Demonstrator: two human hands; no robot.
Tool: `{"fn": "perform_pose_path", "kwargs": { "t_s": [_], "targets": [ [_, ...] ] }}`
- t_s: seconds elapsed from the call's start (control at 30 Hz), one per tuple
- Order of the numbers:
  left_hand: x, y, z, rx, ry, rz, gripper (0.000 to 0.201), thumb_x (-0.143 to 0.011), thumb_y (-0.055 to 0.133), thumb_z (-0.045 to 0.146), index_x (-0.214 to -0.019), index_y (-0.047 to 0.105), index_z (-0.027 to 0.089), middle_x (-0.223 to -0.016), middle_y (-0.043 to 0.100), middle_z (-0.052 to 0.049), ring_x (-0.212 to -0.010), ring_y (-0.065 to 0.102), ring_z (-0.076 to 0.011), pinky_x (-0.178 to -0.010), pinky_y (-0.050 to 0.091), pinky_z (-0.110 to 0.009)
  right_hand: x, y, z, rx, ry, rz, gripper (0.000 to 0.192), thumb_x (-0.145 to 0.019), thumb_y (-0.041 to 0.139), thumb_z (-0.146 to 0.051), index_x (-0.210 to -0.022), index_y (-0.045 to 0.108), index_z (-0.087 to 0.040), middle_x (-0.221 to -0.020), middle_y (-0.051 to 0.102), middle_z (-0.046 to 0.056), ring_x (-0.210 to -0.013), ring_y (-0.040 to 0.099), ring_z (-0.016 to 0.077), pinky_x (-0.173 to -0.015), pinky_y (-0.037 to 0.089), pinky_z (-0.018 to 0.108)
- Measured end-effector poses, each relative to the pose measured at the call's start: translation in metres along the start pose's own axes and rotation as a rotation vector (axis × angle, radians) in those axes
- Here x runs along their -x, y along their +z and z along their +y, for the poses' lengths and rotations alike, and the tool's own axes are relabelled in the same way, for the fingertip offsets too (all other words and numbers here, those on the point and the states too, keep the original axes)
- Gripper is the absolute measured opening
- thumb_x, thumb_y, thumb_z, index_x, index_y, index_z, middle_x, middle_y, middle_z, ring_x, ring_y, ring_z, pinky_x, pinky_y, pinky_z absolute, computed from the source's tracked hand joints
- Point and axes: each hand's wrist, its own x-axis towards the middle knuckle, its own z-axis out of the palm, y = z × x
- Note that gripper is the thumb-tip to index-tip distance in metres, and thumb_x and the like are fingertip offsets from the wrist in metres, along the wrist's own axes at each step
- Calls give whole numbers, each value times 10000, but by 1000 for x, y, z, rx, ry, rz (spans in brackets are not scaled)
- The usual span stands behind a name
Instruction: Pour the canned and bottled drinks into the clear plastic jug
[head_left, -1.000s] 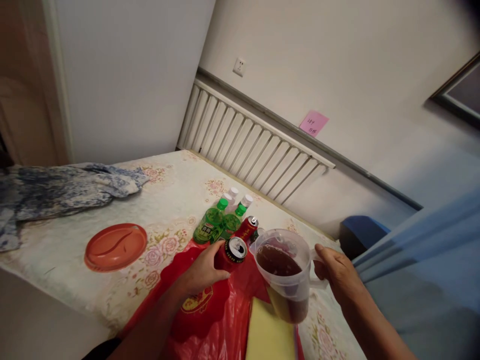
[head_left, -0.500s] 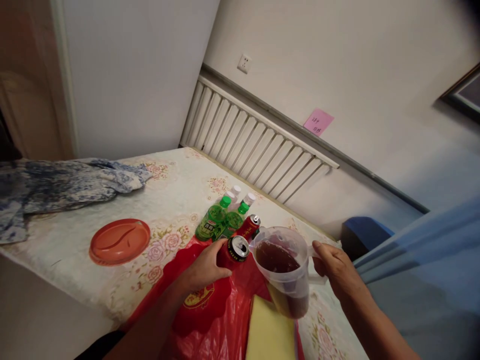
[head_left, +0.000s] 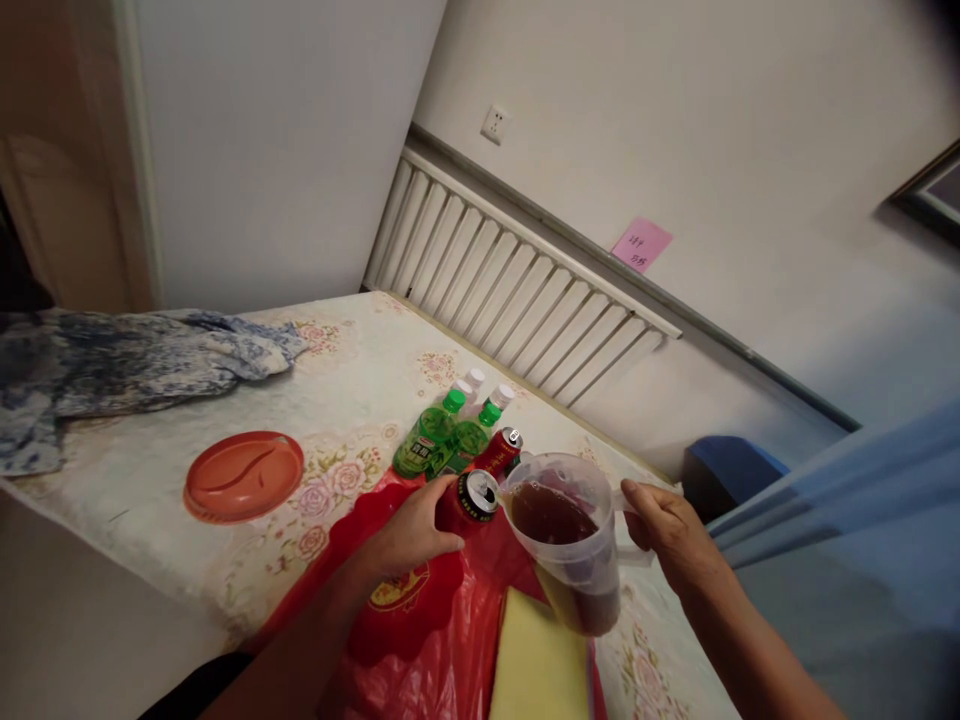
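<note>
My left hand point(head_left: 409, 535) grips an opened red can point(head_left: 469, 500) standing on a red plastic bag point(head_left: 420, 630). My right hand point(head_left: 667, 540) holds the handle of a clear plastic pitcher point(head_left: 574, 545) with brown liquid in it. The pitcher is tilted left, its spout right at the can's top. A second red can point(head_left: 501, 450) stands just behind. Two green bottles point(head_left: 433, 445) with green caps stand beyond the cans, with white-capped bottles point(head_left: 474, 381) behind them.
An orange plate point(head_left: 244, 476) lies on the flowered tablecloth point(head_left: 352, 390) at left. A blue patterned cloth point(head_left: 127, 360) is bunched at the far left. A yellow pad point(head_left: 536, 665) lies on the bag. A radiator point(head_left: 510, 300) runs along the wall; a blue bin point(head_left: 731, 470) stands at right.
The view has shifted slightly. Both hands, the can and the pitcher keep about the same pose, with the spout now a little closer to the can's top.
</note>
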Motion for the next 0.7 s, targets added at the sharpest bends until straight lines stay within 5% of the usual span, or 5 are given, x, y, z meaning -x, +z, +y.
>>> {"fn": "perform_pose_path", "kwargs": {
  "t_s": [0.7],
  "targets": [
    [0, 0, 2, 3, 4, 0, 726, -622, 668, 205, -1310, 487, 343, -1386, 587, 22, -1303, 517, -240, -1087, 393, -312, -4, -1, 4, 21, 12, -23, 546, -767, 527, -669, -471, 355, -243, -418, 333, -55, -443, 274, 102, -478, 221, 275]
  ]
}}
